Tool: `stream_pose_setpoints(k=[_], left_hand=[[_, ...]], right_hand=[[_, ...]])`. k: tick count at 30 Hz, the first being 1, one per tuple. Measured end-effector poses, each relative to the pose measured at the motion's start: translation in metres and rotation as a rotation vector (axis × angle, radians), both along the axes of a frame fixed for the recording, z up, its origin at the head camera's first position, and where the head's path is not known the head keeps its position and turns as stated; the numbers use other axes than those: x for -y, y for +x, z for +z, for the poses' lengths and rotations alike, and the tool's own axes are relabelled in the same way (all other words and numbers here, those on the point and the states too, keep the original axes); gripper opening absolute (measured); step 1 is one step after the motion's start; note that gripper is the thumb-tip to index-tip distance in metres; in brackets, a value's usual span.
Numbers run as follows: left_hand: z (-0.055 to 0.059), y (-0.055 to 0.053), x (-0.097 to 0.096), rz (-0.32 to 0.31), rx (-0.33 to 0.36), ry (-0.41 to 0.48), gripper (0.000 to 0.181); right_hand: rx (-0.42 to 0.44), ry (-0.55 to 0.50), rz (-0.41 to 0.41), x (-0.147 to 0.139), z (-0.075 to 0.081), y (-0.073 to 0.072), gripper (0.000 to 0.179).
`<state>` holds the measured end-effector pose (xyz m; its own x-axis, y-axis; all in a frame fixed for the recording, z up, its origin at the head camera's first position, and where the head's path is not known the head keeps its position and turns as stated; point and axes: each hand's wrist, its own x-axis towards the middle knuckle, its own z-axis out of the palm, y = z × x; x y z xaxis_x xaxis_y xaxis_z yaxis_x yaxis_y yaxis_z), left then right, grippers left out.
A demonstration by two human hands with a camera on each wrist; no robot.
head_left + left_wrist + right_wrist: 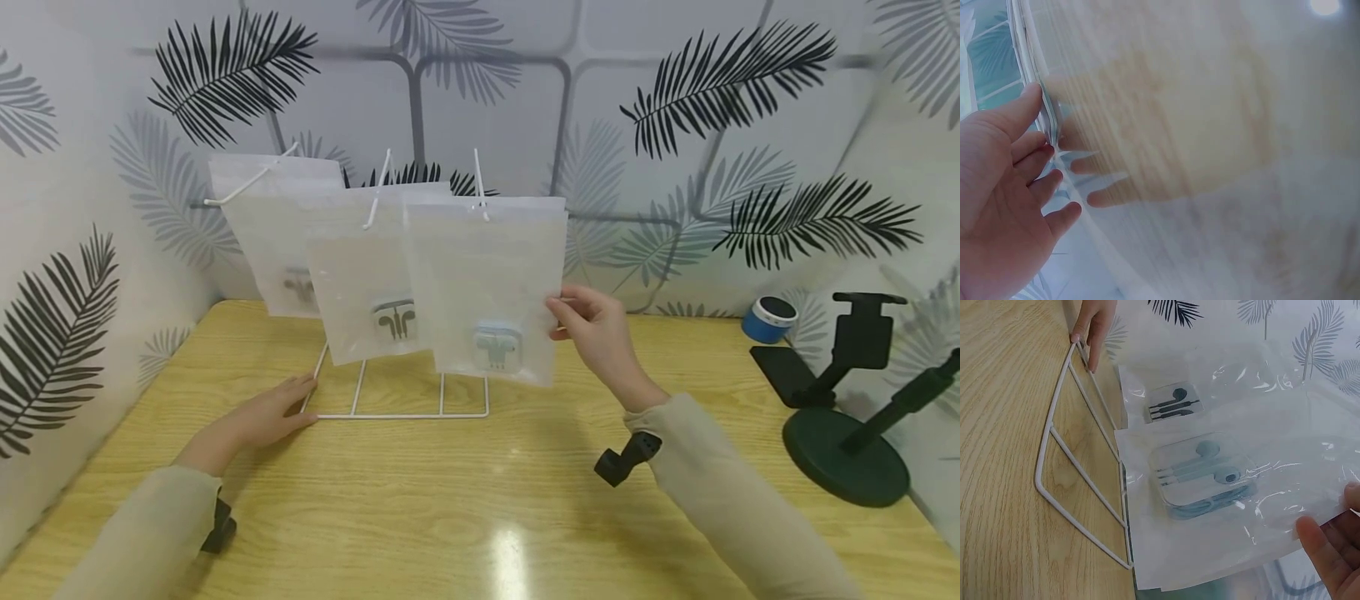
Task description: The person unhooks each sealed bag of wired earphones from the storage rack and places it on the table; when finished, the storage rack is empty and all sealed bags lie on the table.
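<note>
My right hand point(596, 333) pinches the right edge of a translucent plastic bag point(487, 258) between thumb and fingers. This bag holds boxed white earphones point(1204, 475) and hangs at the rightmost hook, whose tip shows in front of its top. Two similar bags hang to the left: the middle bag point(367, 267) with dark earphones point(1175, 403), and the left bag point(273, 242), partly covered. The base of the white wire rack point(397, 416) lies on the table. My left hand point(270, 412) rests at its front left corner, thumb and fingers extended against wire and tabletop.
At the right stand a black phone stand point(858, 333) and a stand with a round dark base point(847, 458). A small blue speaker point(768, 321) sits near the back wall. The glossy wooden table point(420, 517) meets leaf-patterned walls behind and at both sides.
</note>
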<state>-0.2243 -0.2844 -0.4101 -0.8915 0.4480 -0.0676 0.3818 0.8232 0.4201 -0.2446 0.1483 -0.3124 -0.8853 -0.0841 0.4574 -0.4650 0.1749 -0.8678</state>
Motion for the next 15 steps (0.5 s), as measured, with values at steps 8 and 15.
stream_pose_setpoints(k=[8, 15], left_hand=[[0.003, 0.001, -0.002, 0.008, 0.01, 0.006, 0.063], [0.002, 0.001, -0.001, 0.01, 0.003, 0.006, 0.061]], right_hand=[[-0.038, -0.013, 0.008, -0.004, 0.005, 0.011, 0.018], [-0.088, -0.026, 0.043, -0.01, 0.013, 0.024, 0.017]])
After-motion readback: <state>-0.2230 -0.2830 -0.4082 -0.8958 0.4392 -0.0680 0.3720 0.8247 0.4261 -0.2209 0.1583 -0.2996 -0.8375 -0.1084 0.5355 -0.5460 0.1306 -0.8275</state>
